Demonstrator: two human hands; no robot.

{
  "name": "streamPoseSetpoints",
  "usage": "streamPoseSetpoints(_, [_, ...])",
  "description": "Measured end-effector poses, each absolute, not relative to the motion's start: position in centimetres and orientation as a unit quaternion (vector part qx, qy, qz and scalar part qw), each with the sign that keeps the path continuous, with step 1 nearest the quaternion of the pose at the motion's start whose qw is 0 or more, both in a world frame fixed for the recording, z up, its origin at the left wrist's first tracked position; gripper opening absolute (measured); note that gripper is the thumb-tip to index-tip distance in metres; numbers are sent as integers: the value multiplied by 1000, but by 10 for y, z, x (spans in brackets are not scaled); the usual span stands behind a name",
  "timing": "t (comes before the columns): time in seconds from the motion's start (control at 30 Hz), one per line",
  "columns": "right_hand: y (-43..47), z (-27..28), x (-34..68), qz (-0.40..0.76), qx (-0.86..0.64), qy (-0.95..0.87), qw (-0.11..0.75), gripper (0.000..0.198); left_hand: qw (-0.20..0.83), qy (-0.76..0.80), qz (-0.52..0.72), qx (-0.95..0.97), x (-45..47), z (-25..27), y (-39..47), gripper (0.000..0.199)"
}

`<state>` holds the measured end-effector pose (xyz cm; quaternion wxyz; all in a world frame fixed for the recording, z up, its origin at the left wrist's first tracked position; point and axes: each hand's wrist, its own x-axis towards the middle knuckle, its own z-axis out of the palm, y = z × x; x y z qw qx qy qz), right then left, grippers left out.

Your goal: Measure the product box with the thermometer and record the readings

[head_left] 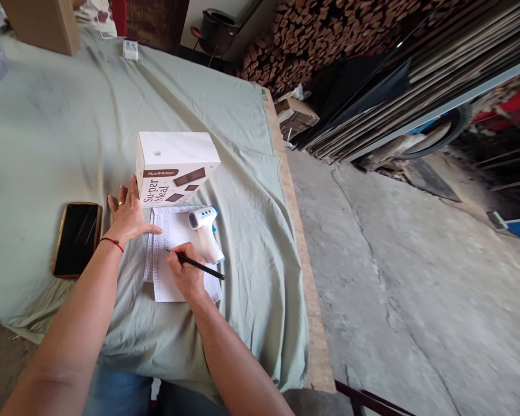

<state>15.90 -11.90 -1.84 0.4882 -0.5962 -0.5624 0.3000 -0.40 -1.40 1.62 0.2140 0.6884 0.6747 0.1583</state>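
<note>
Evidently gripping a black pen [201, 267] in the right hand [187, 274] over the paper sheets [177, 231], below and left of the frame's centre, seemingly for writing; spreading the left hand [130, 216], empty, beside the white box [173, 167], partly over the sheets, probably to steady them.

Soft light brightens the paper [177, 227], glare streaks the phone [77, 240], edges stretch.

Counted around the white box [177, 151]

The white box numbers one. On its near side: one left hand [129, 221], one right hand [188, 276], one pen [204, 269], one thermometer gun [205, 226] and at least two paper sheets [165, 290], overlapping. To its near left, one phone [77, 240]. Beyond it, far left, one brown carton [43, 28].
</note>
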Motion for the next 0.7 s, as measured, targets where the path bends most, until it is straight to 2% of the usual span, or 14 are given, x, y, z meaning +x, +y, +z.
streamPoseSetpoints(0.2, [-119,-20,161,299,-595,-586,461,8,215,672,161,690,-5,14,-13,158])
streamPoseSetpoints(0.7, [-119,-20,160,299,-594,-570,482,10,213,678,151,687,-4,18,-14,159])
